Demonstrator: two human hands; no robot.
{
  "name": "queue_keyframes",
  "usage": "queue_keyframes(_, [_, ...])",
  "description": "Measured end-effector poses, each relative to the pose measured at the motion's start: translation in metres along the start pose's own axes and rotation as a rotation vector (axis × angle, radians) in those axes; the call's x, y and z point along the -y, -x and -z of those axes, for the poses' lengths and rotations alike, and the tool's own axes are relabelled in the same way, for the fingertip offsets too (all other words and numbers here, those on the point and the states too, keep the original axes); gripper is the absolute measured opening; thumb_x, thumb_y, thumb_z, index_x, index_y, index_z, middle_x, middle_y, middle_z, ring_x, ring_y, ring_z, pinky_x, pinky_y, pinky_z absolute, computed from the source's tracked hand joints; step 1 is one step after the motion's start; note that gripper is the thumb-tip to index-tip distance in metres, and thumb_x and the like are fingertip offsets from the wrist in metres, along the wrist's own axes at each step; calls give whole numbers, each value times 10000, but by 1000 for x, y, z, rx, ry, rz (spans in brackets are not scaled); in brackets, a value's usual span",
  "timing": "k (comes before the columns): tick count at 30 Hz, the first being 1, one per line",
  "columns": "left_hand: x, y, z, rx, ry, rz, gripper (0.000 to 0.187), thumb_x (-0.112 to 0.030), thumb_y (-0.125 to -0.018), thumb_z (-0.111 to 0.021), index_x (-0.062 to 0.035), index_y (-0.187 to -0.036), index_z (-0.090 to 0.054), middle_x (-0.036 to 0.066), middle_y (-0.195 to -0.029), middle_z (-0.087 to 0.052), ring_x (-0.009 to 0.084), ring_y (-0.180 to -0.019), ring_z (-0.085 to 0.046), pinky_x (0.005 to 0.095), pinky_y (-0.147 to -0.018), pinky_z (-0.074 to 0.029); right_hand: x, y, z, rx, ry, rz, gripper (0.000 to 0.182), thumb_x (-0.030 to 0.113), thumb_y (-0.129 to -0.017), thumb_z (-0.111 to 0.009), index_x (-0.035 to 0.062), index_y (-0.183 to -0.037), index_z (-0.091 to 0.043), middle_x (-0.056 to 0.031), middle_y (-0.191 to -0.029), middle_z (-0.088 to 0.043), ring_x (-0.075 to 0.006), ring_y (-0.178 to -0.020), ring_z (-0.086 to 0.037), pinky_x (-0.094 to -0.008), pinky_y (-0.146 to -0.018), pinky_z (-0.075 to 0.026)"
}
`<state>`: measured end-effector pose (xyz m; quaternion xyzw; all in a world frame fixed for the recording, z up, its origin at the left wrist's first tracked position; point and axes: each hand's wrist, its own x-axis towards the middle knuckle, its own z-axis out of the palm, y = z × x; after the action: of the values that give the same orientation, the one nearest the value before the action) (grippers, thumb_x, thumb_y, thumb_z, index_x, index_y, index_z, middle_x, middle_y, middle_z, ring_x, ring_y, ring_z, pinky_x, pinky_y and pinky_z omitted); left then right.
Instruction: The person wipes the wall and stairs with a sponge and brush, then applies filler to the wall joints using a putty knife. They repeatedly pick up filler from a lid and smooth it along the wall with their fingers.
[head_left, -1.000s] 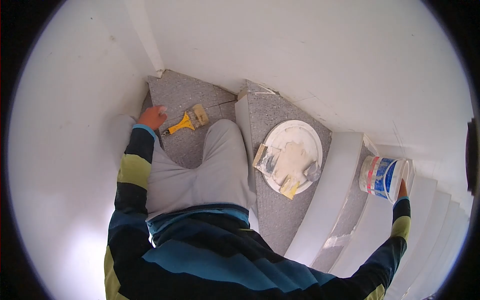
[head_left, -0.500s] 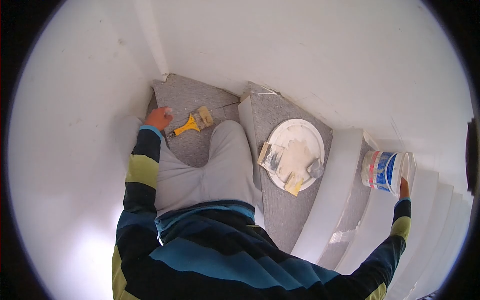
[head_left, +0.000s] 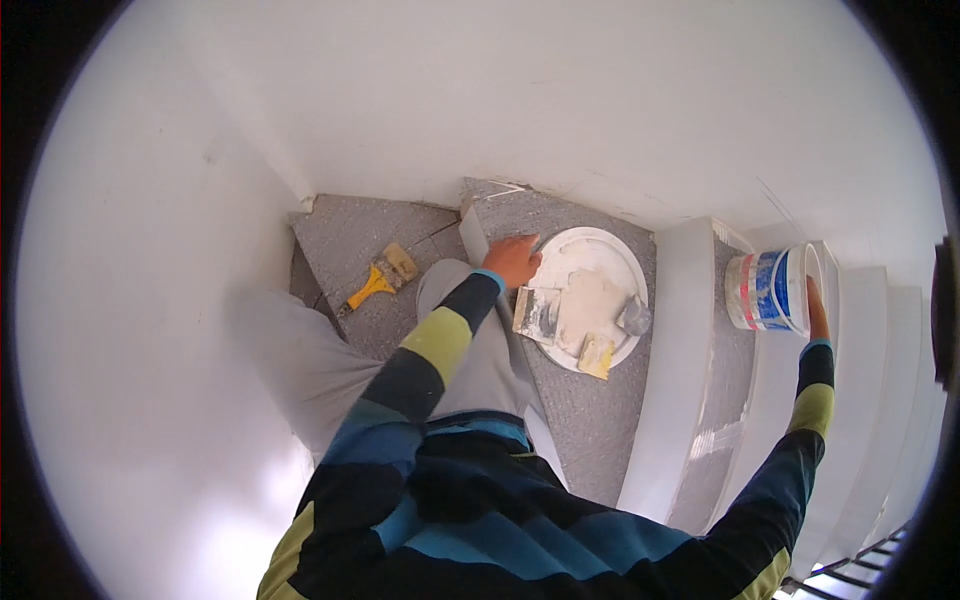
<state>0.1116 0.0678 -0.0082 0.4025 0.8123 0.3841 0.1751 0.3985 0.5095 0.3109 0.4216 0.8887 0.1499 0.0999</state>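
My left hand (head_left: 513, 262) hovers by the upper-left rim of a round white lid (head_left: 635, 268), fingers apart and nothing visible in them. Pale filler is spread over the lid. On it lie a wide putty knife (head_left: 538, 314) smeared grey and white, a small yellow scraper (head_left: 596, 355) and a grey lump (head_left: 633, 316). Far to the right, my right hand (head_left: 817, 308) grips the rim of a white bucket (head_left: 742, 292) with a blue label; its fingers are partly hidden at the bucket's mouth.
A yellow-handled brush (head_left: 382, 276) lies on the grey step left of my knee. White walls (head_left: 590, 110) enclose the winding stairs. More steps (head_left: 700, 470) descend to the right, with a dark railing (head_left: 850, 578) at the lower right.
My left hand has moved right, from beside the brush across my knee to the lid. My right hand stays at the bucket. The view has shifted, and my left leg has swung outward.
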Motion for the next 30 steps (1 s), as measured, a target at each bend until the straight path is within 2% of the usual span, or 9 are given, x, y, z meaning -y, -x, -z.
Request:
queue_keyframes(5, [-26,-10,-12,144,-116,99,513,-337,-845,-449,-30,-1255,-424,178,-1127,-568,380,-1036,-523,571,-938,-286,13,1,3,-11,40,-16,211,136,-840,-476,55,-961,-629,-197,-976,-618,-308,-923,-597,-394,-829,-465])
queue_keyframes(16, [-24,12,8,293,-56,4,503,-350,-834,-485,-64,-1247,-456,183,-1069,-595,339,-972,-563,472,-919,-292,54,1,29,-10,291,-58,203,123,-833,-478,62,-953,-631,-208,-975,-615,-322,-925,-599,-403,-831,-470])
queue_keyframes(18, [-10,25,16,201,-20,-64,484,-342,-836,-499,-64,-1232,-471,181,-1088,-586,330,-975,-565,463,-914,-316,46,-5,30,-97,237,-156,202,121,-832,-478,64,-951,-631,-210,-975,-614,-325,-925,-600,-405,-832,-471])
queue_keyframes(20, [13,40,39,110,26,-150,466,-334,-839,-513,-64,-1218,-487,180,-1108,-577,320,-979,-567,453,-908,-340,-4,-28,1,-332,9,-292,178,139,-778,-506,64,-877,-634,-204,-819,-611,-378,-807,-604,-453,-728,-489])
queue_keyframes(22, [22,68,80,222,262,-46,421,-299,-848,-540,-46,-1184,-514,172,-1130,-565,287,-990,-573,405,-878,-408,-51,-47,-21,-216,382,232,203,203,-782,-519,48,-841,-635,-199,-803,-608,-370,-833,-600,-445,-732,-481])
queue_keyframes(23, [37,84,93,210,269,-25,405,-282,-852,-545,-41,-1177,-518,164,-1118,-574,269,-989,-577,377,-855,-432,-59,-54,-20,-70,-30,125,278,291,-828,-524,69,-953,-633,-206,-952,-612,-351,-927,-584,-401,-801,-469])
queue_keyframes(24, [51,100,107,198,278,-4,389,-265,-856,-551,-36,-1170,-522,156,-1107,-583,251,-989,-582,349,-833,-456,-66,-55,-25,-70,-39,133,278,291,-828,-524,69,-953,-633,-206,-952,-612,-351,-927,-584,-401,-801,-469])
queue_keyframes(26, [96,108,139,139,352,106,371,-233,-824,-581,-34,-1135,-546,157,-1042,-611,252,-925,-602,326,-798,-464,-19,-20,8,-499,-36,-111,385,368,-853,-523,84,-1105,-586,-192,-1093,-577,-314,-1028,-549,-356,-863,-442])
queue_keyframes(30, [191,161,160,-7,183,350,360,-235,-831,-571,-25,-1123,-545,167,-1035,-610,262,-913,-605,326,-793,-464,58,24,67,-752,113,-120,476,412,-848,-532,84,-1193,-534,-167,-1144,-560,-290,-1068,-530,-341,-896,-423])
